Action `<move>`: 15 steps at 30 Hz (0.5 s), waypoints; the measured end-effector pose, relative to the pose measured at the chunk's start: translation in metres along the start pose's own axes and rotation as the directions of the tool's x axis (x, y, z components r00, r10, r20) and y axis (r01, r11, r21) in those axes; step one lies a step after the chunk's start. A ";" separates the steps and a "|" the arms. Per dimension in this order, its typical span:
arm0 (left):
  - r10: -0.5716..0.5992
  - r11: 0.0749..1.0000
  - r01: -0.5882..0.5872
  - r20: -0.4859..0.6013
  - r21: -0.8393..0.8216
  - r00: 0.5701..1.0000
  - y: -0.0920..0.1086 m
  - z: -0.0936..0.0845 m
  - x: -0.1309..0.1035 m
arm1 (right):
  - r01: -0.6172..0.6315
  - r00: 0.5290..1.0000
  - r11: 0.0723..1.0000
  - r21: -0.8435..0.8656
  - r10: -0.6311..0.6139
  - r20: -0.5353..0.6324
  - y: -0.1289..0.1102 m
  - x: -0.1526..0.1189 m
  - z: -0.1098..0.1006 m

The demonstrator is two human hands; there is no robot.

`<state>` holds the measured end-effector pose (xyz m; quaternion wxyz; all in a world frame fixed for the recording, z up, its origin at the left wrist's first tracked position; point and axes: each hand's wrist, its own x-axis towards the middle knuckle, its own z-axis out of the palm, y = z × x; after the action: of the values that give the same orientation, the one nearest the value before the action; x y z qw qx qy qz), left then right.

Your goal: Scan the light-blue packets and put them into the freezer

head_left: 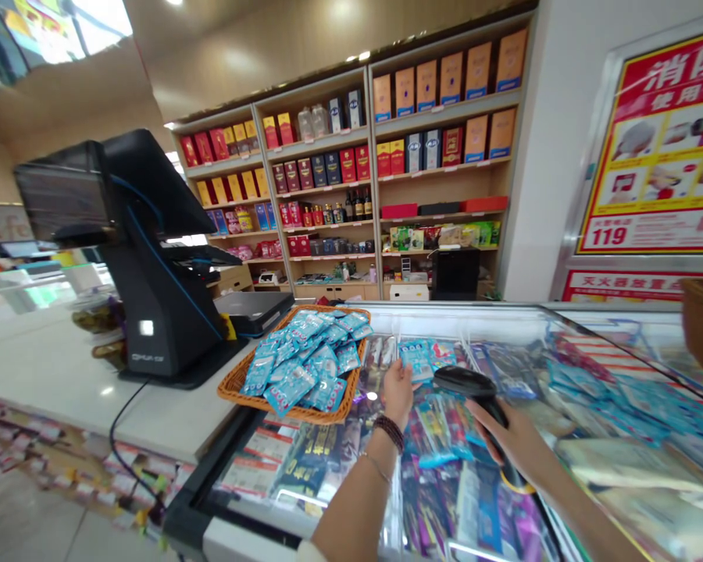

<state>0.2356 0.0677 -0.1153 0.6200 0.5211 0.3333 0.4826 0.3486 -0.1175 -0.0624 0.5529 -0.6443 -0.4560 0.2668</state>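
Observation:
Over the glass-topped freezer (281,519), my left hand (398,394) pinches a small blue packet (415,359) with its fingers closed at the near edge. My right hand (512,437) is wrapped round the handle of a black barcode scanner (465,382). The scanner's head points left, toward the packet, and stands a short way to its right. Left of my left hand, a brown wicker basket (226,386) heaped with similar blue packets (305,359) rests by the counter's edge.
A black checkout terminal (164,312) stands on the white counter (52,359) at left, its cable (114,421) hanging over the front. A flat scale-like device (258,308) sits behind the basket. Through the freezer glass, several bagged goods (445,499) show. Stocked shelves (328,179) line the back wall.

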 end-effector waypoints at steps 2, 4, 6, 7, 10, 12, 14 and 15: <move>0.006 1.000 -0.006 0.006 -0.017 1.000 0.000 -0.001 0.000 | 0.002 1.000 1.000 -0.001 -0.002 0.009 0.000 0.000 -0.001; 0.011 1.000 -0.011 0.014 -0.022 1.000 0.000 -0.001 -0.001 | 0.005 1.000 1.000 0.003 -0.005 0.014 0.000 -0.001 -0.001; 0.017 1.000 -0.017 0.015 -0.019 1.000 0.000 -0.002 -0.002 | 0.007 1.000 1.000 0.009 -0.007 0.015 0.000 -0.001 -0.001; 0.021 1.000 -0.021 0.016 -0.018 1.000 0.000 -0.002 -0.002 | 0.006 1.000 1.000 0.012 -0.006 0.014 0.001 -0.001 -0.001; 0.024 1.000 -0.024 0.023 -0.014 0.999 0.002 -0.002 -0.003 | -0.002 1.000 1.000 0.010 0.002 0.016 0.003 0.001 -0.002; 0.018 1.000 -0.018 0.025 -0.004 1.000 0.003 -0.001 -0.004 | -0.007 1.000 1.000 0.001 0.007 0.024 0.005 0.002 -0.002; 0.014 1.000 -0.015 0.030 0.008 0.999 0.005 -0.001 -0.005 | -0.002 1.000 1.000 0.005 0.002 0.015 0.006 0.002 -0.002; 0.012 1.000 -0.012 0.030 0.016 0.999 0.006 0.000 -0.006 | 0.003 1.000 1.000 0.010 -0.003 0.004 0.006 0.001 -0.002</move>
<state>0.2321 0.0619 -0.1103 0.6179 0.5352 0.3246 0.4758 0.3525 -0.1169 -0.0677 0.5556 -0.6403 -0.4568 0.2694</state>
